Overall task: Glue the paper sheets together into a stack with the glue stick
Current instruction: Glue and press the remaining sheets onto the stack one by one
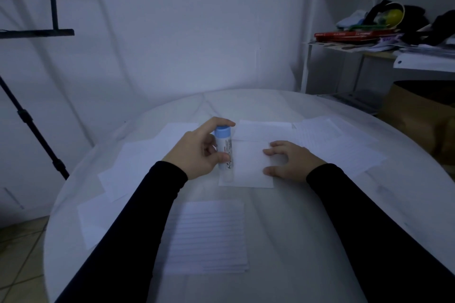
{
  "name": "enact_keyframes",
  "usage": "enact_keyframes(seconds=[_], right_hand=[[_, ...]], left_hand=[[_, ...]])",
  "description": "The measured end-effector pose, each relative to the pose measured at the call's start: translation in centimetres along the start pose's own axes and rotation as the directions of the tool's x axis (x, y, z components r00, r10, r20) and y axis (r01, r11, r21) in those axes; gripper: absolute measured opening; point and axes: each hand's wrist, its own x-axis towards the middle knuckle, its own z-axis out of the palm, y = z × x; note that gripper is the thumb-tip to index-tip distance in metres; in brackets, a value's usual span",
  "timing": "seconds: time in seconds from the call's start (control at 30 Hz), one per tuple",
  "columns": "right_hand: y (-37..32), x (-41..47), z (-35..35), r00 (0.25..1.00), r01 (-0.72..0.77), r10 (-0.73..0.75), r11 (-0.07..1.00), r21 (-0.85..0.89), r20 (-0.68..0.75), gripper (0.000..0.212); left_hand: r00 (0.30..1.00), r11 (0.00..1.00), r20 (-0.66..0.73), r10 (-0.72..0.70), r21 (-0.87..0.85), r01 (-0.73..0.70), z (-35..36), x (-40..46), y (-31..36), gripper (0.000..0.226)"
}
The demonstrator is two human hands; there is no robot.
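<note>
- I see my left hand clamped on the glue stick: white tube, blue cap at 12 o'clock.
- Right hand, fingers spread, presses the paper sheet at 3 o'clock of the stick.

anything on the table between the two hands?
Head view: only the small paper sheet. The left hand holds the glue stick at its left edge; the right hand presses its right side. Nothing else lies between them.
</note>
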Motion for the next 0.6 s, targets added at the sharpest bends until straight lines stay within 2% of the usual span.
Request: enact_keyframes(seconds=[0.2, 0.4, 0.47, 0.6], right_hand=[[-0.1, 0.0, -0.1, 1.000, 0.000, 0.000, 1.000, 0.000, -0.007, 0.059], [-0.2, -0.4, -0.4, 0.999, 0.001, 0.000, 1.000, -0.022, 0.045, 0.058], [-0.5, -0.4, -0.4, 0.998, -0.001, 0.003, 1.000, -0.023, 0.058, 0.056], [-1.5, -0.6, 0.0, 1.000, -0.015, 0.015, 0.997, -0.071, 0.010, 0.060]], left_hand=[[1.000, 1.000, -0.024, -0.012, 0.010, 0.013, -0.4, -0.1, -0.5, 0.060], [0.959, 0.986, -0.275, 0.074, -0.122, -0.111, -0.6, -0.3, 0.0, 0.061], [0.961, 0.985, -0.267, 0.075, -0.131, -0.113, -0.5, -0.3, 0.0, 0.061], [0.990, 0.991, -0.139, 0.033, -0.121, -0.050, -0.2, -0.3, -0.2, 0.067]])
